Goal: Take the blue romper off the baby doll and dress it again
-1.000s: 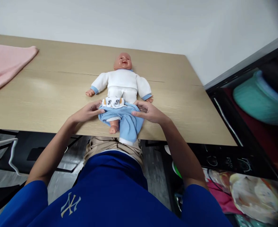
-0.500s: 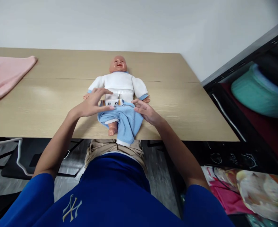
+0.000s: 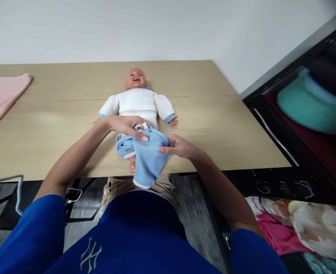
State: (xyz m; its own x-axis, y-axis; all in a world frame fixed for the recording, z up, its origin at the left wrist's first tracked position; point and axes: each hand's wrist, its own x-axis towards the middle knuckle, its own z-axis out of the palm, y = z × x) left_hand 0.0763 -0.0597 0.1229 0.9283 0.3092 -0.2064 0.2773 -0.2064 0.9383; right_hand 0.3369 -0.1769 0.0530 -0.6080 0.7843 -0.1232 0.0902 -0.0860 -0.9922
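Observation:
A baby doll point(image 3: 136, 101) lies on its back on the table, head toward the wall, in a white top with blue cuffs. Light blue trousers point(image 3: 149, 156) with a patterned waistband cover its lower body. One bare foot point(image 3: 132, 166) sticks out of a trouser leg; the other trouser leg hangs over the table edge, and its foot is hidden. My left hand point(image 3: 130, 127) is closed on the trousers at the waistband, thumb on top. My right hand point(image 3: 179, 146) grips their right side, thumb outside and fingers partly hidden by the cloth.
A pink cloth point(image 3: 3, 97) lies at the left of the wooden table point(image 3: 213, 129). To the right stands a black shelf with a teal bundle point(image 3: 313, 104); bags and a pink item point(image 3: 279, 232) sit below. A white cable point(image 3: 18, 194) hangs at the lower left.
Both hands, spread at the trousers before, have closed on the cloth. The left moved right along the waistband, and the trousers are lifted and bunched. The view shifted slightly.

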